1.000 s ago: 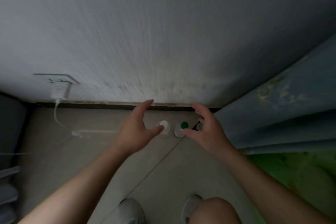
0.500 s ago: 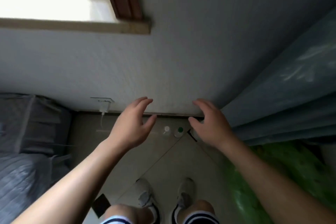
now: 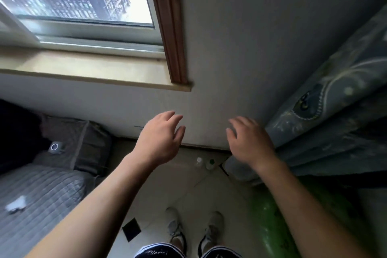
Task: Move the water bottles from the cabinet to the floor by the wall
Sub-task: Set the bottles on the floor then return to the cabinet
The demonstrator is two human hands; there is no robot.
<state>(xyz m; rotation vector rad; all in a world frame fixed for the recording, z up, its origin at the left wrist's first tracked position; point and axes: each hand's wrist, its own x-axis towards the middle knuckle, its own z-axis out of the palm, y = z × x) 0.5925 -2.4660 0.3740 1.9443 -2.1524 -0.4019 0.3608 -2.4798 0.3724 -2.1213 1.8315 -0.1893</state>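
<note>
Two water bottles stand upright side by side on the tiled floor against the wall: one with a white cap (image 3: 199, 161) on the left, one with a green cap (image 3: 211, 163) on the right. My left hand (image 3: 160, 139) hovers high above and to the left of them, fingers relaxed and spread, holding nothing. My right hand (image 3: 249, 139) hovers above and to the right of them, also relaxed and empty. Both hands are well apart from the bottles. The cabinet is not in view.
A grey bed (image 3: 39, 192) with a pillow (image 3: 77, 144) fills the left. A patterned curtain (image 3: 335, 115) hangs at the right, with a green object (image 3: 270, 222) on the floor below it. A window sill (image 3: 94, 71) juts out above. My shoes (image 3: 194, 230) stand on the tiles.
My hands have lifted away from the bottles on the floor and the view has risen as I stand up; the window and bed have come into view.
</note>
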